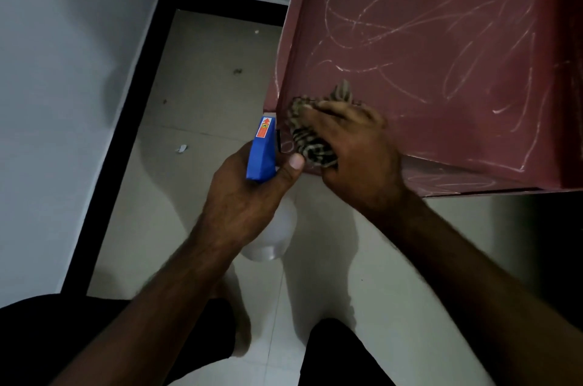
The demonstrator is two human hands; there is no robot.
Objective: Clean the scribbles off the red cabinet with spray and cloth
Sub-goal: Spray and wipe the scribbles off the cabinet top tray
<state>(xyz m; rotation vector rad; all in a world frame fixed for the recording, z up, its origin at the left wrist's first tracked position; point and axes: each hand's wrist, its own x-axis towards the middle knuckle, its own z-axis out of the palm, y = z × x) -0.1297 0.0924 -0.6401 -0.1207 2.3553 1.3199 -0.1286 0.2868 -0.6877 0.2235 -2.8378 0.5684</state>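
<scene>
While left hand (243, 199) grips one bottle (262, 153), right hand (358, 149) holds cloth (312, 147).

the spray bottle (261, 158) carries an orange label (263, 128) with an arrow, its print unreadable.

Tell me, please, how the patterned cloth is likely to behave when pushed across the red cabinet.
The cloth is probably floppy: it sits bunched under the right hand, one corner sticking up. It likely weighs little and should slide over the cabinet, though it may fold over itself.
</scene>
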